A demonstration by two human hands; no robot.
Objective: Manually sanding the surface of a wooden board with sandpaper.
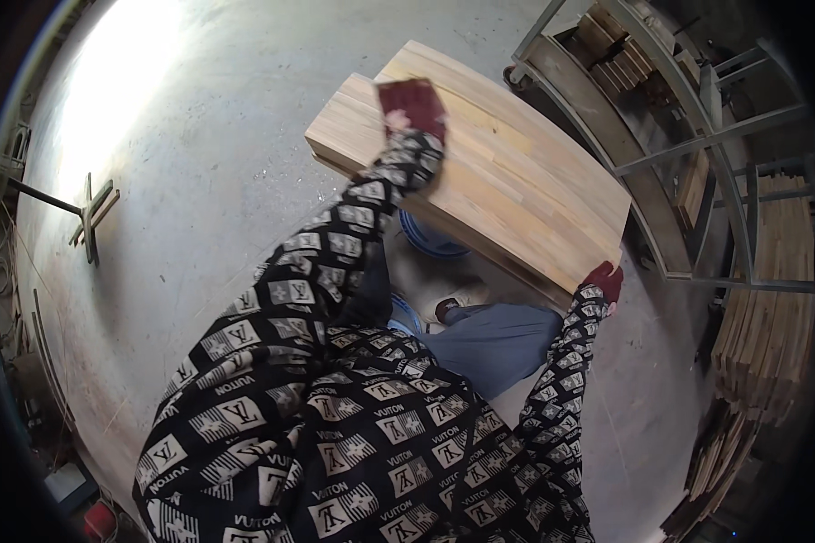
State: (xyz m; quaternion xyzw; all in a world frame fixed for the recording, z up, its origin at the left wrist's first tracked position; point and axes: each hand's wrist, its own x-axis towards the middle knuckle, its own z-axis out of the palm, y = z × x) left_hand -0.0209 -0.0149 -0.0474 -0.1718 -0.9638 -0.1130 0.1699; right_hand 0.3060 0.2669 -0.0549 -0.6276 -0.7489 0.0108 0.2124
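Note:
A long board of pale wood strips (507,145) lies in front of me, slanting from far left to near right, on top of another wooden board (340,136) that shows at its left end. On the far left part of the top board is my left hand (412,118), in dark red and slightly blurred. A dark red, square-cornered flat piece, like a sheet of sandpaper, seems to lie under it, its fingers not distinct. My right hand (604,281), in a dark red glove, grips the near right corner of the top board.
Beneath the boards stands a blue round bucket (435,237), by my legs. A metal rack on wheels (643,167) with wood pieces is at the right, close to the boards. Stacked wood strips (761,335) stand farther right. A metal stand (88,213) is on the floor at left.

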